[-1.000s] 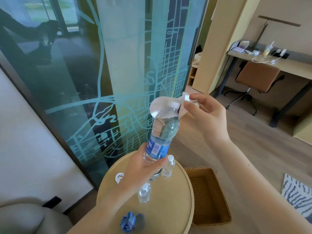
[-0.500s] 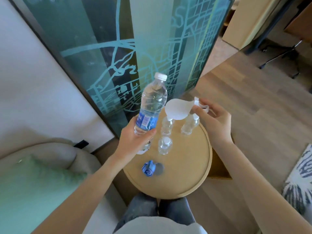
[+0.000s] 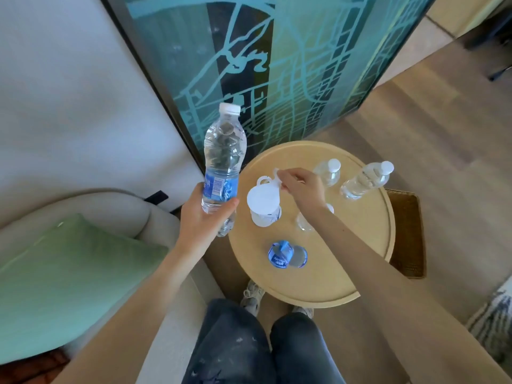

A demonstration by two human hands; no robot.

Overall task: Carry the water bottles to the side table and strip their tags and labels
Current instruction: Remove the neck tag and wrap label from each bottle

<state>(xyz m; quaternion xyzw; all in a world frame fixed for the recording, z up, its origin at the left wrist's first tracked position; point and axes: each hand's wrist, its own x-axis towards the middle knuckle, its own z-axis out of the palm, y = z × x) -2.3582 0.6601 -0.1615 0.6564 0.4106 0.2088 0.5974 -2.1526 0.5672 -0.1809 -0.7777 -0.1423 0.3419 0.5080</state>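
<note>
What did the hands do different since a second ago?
The right hand pulled the round white paper tag off the neck of the clear plastic water bottle with the blue label and lowered it to the round wooden side table, still pinching it. The left hand keeps its grip on that bottle. The bare clear plastic bottles and crumpled blue label stayed put.
</note>
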